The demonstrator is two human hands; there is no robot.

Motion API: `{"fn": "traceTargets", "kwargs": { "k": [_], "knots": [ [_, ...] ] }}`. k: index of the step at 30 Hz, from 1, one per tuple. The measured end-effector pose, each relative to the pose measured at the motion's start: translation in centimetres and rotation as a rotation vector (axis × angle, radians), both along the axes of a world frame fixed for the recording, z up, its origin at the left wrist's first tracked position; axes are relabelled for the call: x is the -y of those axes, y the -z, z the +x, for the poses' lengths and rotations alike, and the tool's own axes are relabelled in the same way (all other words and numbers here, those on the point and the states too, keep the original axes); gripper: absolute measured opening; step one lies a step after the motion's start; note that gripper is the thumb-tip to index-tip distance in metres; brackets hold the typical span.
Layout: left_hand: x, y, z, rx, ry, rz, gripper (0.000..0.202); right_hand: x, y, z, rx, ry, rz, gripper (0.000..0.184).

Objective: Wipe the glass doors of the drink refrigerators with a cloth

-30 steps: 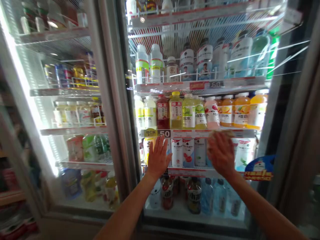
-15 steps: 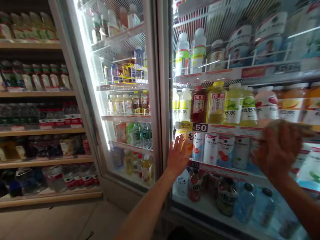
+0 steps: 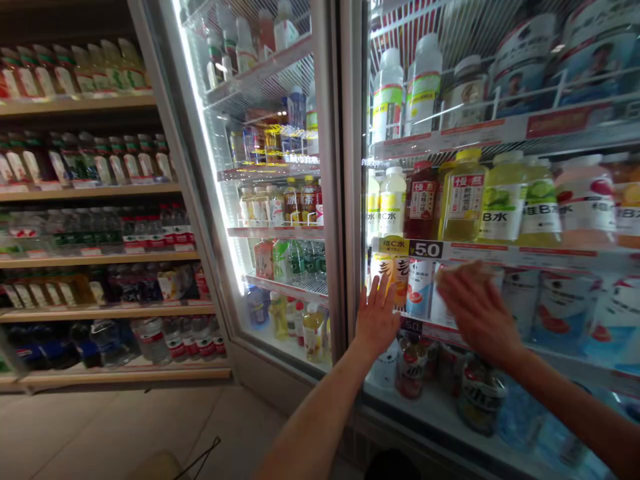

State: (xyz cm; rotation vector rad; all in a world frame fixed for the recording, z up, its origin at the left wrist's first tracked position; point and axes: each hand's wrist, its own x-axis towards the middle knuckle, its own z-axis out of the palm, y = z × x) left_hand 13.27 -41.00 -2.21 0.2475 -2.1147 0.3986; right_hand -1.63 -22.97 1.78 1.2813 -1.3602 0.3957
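Note:
My left hand (image 3: 377,319) lies flat with its fingers apart against the glass door of a drinks fridge, close to the metal door frame (image 3: 354,200). To its right, my right hand (image 3: 484,327) presses a beige-brown cloth (image 3: 464,275) to the same glass. The cloth shows around the fingertips; the rest is under the hand, slightly smeared by motion. Behind the glass, a black 5.0 price tag (image 3: 425,249) sits above the hands, and tall cartons (image 3: 419,288) stand at hand height.
Yellow-green bottles (image 3: 503,197) and other drinks fill the fridge shelves. A second lit fridge section (image 3: 273,232) is on the left. Farther left, wooden shelves (image 3: 100,259) carry rows of bottles. A thin dark wire-like thing (image 3: 204,455) shows above the tiled floor (image 3: 125,427).
My right hand has swept the cloth leftward across the glass, nearer to my left hand. My left hand stays on the door. The view has turned somewhat to the left.

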Motion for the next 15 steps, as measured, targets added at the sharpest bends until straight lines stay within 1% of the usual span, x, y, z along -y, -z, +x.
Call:
{"fn": "traceTargets", "kwargs": {
  "k": [1,2,3,6,7,8,9,11,13,14,15],
  "knots": [
    [0.3,0.2,0.3,0.008,-0.001,0.008,0.061,0.7,0.5,0.4,-0.038,-0.044,0.128,0.054],
    [0.5,0.5,0.7,0.014,0.0,0.018,0.06,1.4,0.9,0.8,-0.05,-0.067,0.196,0.054],
    [0.7,0.8,1.1,0.019,0.006,0.027,0.06,2.2,0.9,1.1,-0.031,-0.065,0.192,0.052],
    [1.3,1.7,2.5,0.005,0.06,0.01,0.058,4.8,0.3,2.2,0.111,0.018,-0.049,0.048],
    [1.6,1.9,3.0,-0.019,0.073,-0.001,0.058,5.7,0.4,2.6,0.131,0.027,-0.104,0.048],
    [1.8,2.1,3.5,-0.048,0.08,-0.007,0.058,6.5,0.7,3.1,0.119,0.016,-0.096,0.048],
    [2.1,2.2,4.0,-0.08,0.079,-0.006,0.059,7.2,1.2,3.6,0.074,-0.025,-0.035,0.047],
    [2.9,2.4,4.8,-0.13,0.072,0.011,0.06,8.2,2.8,4.3,-0.03,-0.114,0.17,0.044],
    [3.5,2.5,5.2,-0.152,0.088,0.017,0.062,8.7,3.7,4.6,-0.099,-0.168,0.29,0.041],
    [3.7,2.5,5.2,-0.153,0.103,0.016,0.063,8.7,3.7,4.6,-0.089,-0.169,0.299,0.041],
    [3.7,2.5,5.1,-0.151,0.117,0.018,0.064,8.6,3.4,4.5,-0.042,-0.146,0.263,0.042]
  ]
}}
